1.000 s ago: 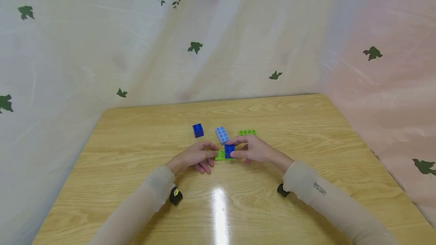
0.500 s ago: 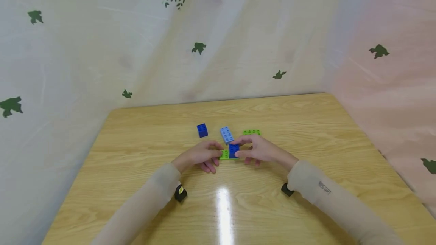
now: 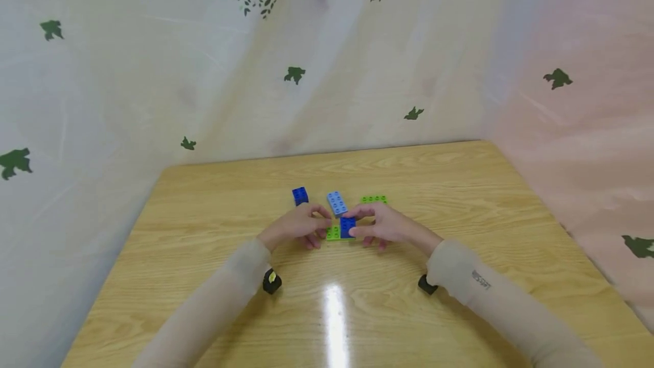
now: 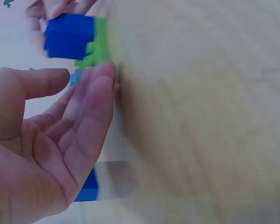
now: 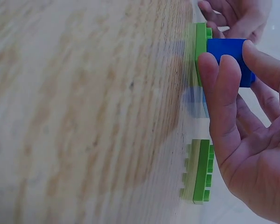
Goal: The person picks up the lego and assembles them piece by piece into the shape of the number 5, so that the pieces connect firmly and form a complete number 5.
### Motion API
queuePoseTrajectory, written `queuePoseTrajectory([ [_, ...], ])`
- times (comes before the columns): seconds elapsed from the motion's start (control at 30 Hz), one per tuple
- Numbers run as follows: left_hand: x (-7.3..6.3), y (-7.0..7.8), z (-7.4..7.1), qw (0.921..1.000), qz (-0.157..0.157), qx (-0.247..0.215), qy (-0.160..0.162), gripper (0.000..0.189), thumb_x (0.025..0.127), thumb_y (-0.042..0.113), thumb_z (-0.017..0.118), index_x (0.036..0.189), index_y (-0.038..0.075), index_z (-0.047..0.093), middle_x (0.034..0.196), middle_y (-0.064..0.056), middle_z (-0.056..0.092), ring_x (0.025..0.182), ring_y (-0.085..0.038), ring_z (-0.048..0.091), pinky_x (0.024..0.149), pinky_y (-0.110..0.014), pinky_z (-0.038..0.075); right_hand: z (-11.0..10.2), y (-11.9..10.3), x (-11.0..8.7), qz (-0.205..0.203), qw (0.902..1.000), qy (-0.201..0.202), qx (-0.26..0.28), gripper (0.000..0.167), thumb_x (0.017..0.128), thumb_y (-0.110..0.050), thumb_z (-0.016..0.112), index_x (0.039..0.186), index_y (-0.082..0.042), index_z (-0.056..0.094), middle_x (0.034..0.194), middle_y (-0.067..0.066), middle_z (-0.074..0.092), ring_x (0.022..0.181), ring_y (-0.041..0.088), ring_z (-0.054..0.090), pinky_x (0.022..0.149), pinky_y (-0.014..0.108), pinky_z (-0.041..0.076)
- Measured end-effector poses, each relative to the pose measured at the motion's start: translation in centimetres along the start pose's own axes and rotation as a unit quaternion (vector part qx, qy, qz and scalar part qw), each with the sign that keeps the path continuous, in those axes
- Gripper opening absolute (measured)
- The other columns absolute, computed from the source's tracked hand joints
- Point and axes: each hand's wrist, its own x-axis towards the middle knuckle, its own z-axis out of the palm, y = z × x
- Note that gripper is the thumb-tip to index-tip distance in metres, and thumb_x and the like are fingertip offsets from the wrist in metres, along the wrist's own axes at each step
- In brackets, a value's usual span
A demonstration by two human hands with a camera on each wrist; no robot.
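My right hand pinches a dark blue building brick between thumb and fingers. That brick sits on the right part of a flat green brick on the table, whose left studs show bare. My left hand is beside the green brick's left end, thumb and fingers apart; in the left wrist view nothing lies between its fingers. A second dark blue brick stands just beyond the left hand, its near side partly covered in the head view.
A light blue brick lies behind the held one. Another flat green brick is behind my right hand, partly hidden by it. The wooden table ends at a patterned cloth backdrop.
My left hand has let go of the green brick's left end and risen slightly, now overlapping the far dark blue brick. The right hand keeps its pinch. The head view has shifted a little.
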Motion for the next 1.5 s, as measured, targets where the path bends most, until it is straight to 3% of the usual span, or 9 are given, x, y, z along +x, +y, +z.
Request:
queuePoseTrajectory([
  [0.17,0.5,1.1,-0.9,0.9986,0.032,0.013,0.04,0.033,0.103,0.025,0.06,0.129,0.005,0.06,0.106,-0.015,0.068,0.077,-0.027,0.069,0.064,-0.036,0.06,0.2,0.2,0.1,-0.002,1.0,0.0,0.001,0.044,0.095,-0.033,0.074,0.136,-0.022,0.063,0.13,0.012,0.057,0.076,0.029,0.072,0.048,0.042,0.058],
  [0.33,1.2,1.9,-1.0,0.9976,0.045,-0.012,0.052,0.042,0.103,0.025,0.06,0.141,0.009,0.055,0.134,-0.016,0.058,0.096,-0.029,0.07,0.077,-0.042,0.061,0.2,0.1,-0.1,0.005,1.0,0.002,0.003,0.043,0.095,-0.031,0.074,0.136,-0.023,0.063,0.13,0.012,0.058,0.076,0.029,0.073,0.049,0.042,0.058],
  [0.53,2.3,2.0,-0.6,0.9961,0.053,-0.018,0.068,0.051,0.103,0.024,0.061,0.15,0.011,0.048,0.149,-0.015,0.048,0.099,-0.025,0.07,0.081,-0.039,0.06,0.0,-0.2,-0.2,0.005,1.0,-0.004,0.007,0.044,0.095,-0.031,0.074,0.136,-0.021,0.063,0.131,0.012,0.058,0.078,0.03,0.073,0.049,0.041,0.058],
  [0.7,3.1,2.0,-0.1,0.994,0.066,-0.007,0.087,0.05,0.103,0.021,0.06,0.151,0.01,0.046,0.148,-0.016,0.047,0.093,-0.026,0.07,0.076,-0.038,0.061,0.0,-0.2,-0.1,0.01,0.9999,-0.004,0.009,0.043,0.095,-0.031,0.074,0.136,-0.022,0.063,0.131,0.011,0.057,0.078,0.03,0.073,0.049,0.042,0.059],
  [0.8,3.5,2.0,-0.1,0.9933,0.069,0.006,0.093,0.049,0.103,0.014,0.059,0.149,0.01,0.048,0.136,-0.017,0.056,0.088,-0.026,0.07,0.073,-0.037,0.061,0.0,-0.2,-0.1,0.005,1.0,-0.002,0.005,0.043,0.095,-0.03,0.074,0.136,-0.021,0.063,0.131,0.012,0.058,0.077,0.029,0.073,0.048,0.041,0.058],
  [0.93,4.0,1.8,-0.2,0.9932,0.074,0.014,0.089,0.057,0.094,-0.001,0.059,0.149,0.009,0.049,0.121,-0.02,0.063,0.083,-0.027,0.069,0.071,-0.036,0.061,0.0,-0.1,0.0,-0.002,1.0,0.0,-0.002,0.043,0.095,-0.03,0.074,0.136,-0.021,0.063,0.131,0.011,0.058,0.076,0.029,0.073,0.045,0.04,0.057],
  [1.17,4.4,0.7,0.0,0.9934,0.084,0.021,0.074,0.068,0.086,-0.004,0.067,0.15,0.008,0.048,0.145,-0.017,0.049,0.08,-0.024,0.067,0.066,-0.032,0.059,0.2,0.0,-0.1,-0.002,1.0,-0.003,-0.004,0.042,0.096,-0.03,0.074,0.136,-0.023,0.063,0.13,0.01,0.058,0.076,0.029,0.073,0.045,0.037,0.056],
  [1.37,3.7,0.2,-0.2,0.9946,0.077,0.014,0.069,0.066,0.082,-0.003,0.071,0.144,0.007,0.052,0.138,-0.018,0.054,0.088,-0.025,0.066,0.064,-0.032,0.059,0.1,-0.1,-0.1,0.005,1.0,-0.006,0.002,0.044,0.097,-0.03,0.073,0.138,-0.021,0.061,0.133,0.011,0.056,0.078,0.028,0.073,0.045,0.036,0.056],
  [1.5,3.3,0.0,-0.6,0.9943,0.072,0.019,0.076,0.064,0.084,-0.003,0.074,0.143,0.006,0.053,0.13,-0.018,0.059,0.084,-0.024,0.067,0.064,-0.032,0.06,0.1,-0.1,0.0,0.008,1.0,-0.004,-0.001,0.045,0.096,-0.031,0.073,0.139,-0.021,0.061,0.134,0.012,0.056,0.078,0.028,0.073,0.045,0.037,0.057],
])
